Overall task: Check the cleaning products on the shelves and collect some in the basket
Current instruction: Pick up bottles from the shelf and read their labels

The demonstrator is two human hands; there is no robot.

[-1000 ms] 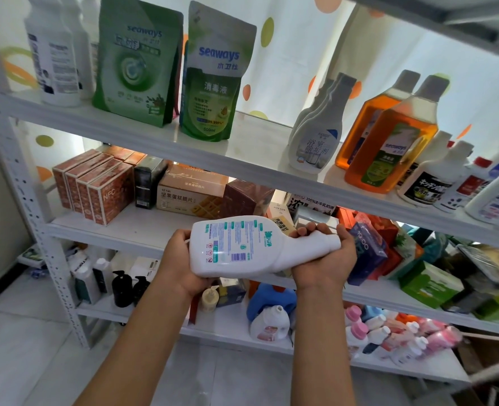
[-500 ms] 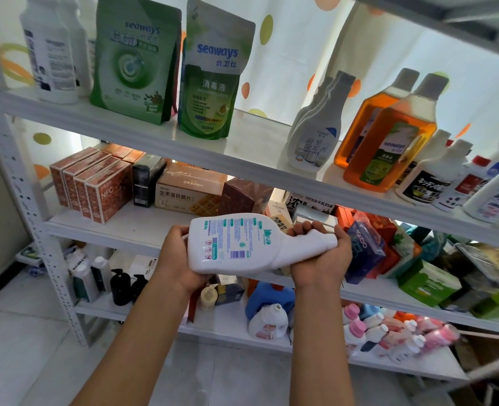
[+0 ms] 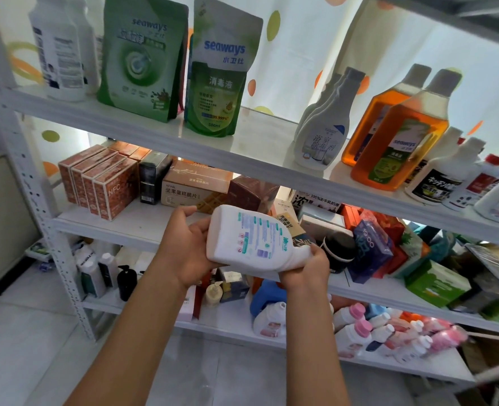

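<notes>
Both hands grasp white bottle [image 3: 254, 238]: left hand [image 3: 183, 250] cups base, right hand [image 3: 303, 269] clenched round neck. Bottle tilted, label up, held before middle shelf [image 3: 131, 227]; boxes behind.

I see bright daylight glowing through the dotted curtain [image 3: 295, 54] behind the shelves [image 3: 242, 159], washing out the upper right. The lower shelves sit in softer shade. Straight uprights bow at the edges, and the right side smears with blur.
</notes>
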